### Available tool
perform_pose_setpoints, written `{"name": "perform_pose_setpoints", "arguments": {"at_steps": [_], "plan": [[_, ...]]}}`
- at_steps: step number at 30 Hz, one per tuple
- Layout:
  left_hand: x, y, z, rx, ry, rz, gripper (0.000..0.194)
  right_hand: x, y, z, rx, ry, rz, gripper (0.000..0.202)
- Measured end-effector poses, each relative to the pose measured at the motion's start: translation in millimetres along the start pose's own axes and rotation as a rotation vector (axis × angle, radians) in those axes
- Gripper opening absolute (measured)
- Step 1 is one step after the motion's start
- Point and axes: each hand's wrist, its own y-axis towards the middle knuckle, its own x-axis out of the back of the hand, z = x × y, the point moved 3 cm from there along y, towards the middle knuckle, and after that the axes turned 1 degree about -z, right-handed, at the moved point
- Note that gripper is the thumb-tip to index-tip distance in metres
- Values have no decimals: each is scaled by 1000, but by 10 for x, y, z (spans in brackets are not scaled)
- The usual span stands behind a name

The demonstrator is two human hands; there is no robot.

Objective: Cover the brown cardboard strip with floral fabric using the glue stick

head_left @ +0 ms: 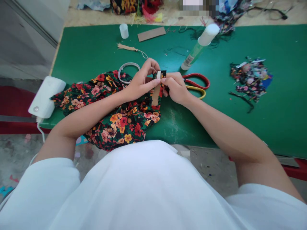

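Observation:
Dark floral fabric (122, 123) lies in folds at the table's front edge. One end of it is wrapped round a flat tan cardboard strip (155, 94), with a small white piece (158, 74) near the top. My left hand (141, 81) pinches the fabric's edge from the left, thumb on top. From the right my right hand (177, 88) grips the same wrapped end, and the two thumbs almost meet. Scissors (197, 81) with one red and one yellow handle lie just beyond my right hand, their blades hidden. Behind my left wrist a white ring of tape (129, 65) rests by the fabric.
A glue stick (200, 48) stands beyond my hands. Farther back lie a white cap (124, 31), a brown card strip (151, 34) and a beige tassel (130, 48). Fabric scraps (250, 78) are piled right. A white power-strip-like box (47, 96) sits at the left edge.

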Motion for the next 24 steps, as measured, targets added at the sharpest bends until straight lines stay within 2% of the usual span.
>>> {"name": "perform_pose_setpoints", "arguments": {"at_steps": [6, 10, 16, 20, 24], "plan": [[-16, 42, 56, 70, -143, 131, 53, 23, 12, 9, -15, 45, 119, 40], [-20, 55, 29, 87, -179, 173, 59, 16, 20, 75, -18, 84, 210, 34], [-31, 66, 12, 69, -164, 141, 64, 33, 27, 74, -49, 103, 189, 34], [-23, 61, 29, 90, -167, 106, 66, 40, 33, 58, 43, 49, 200, 39], [-19, 58, 42, 180, -179, 106, 67, 33, 50, 48, 102, 17, 197, 44]]}}
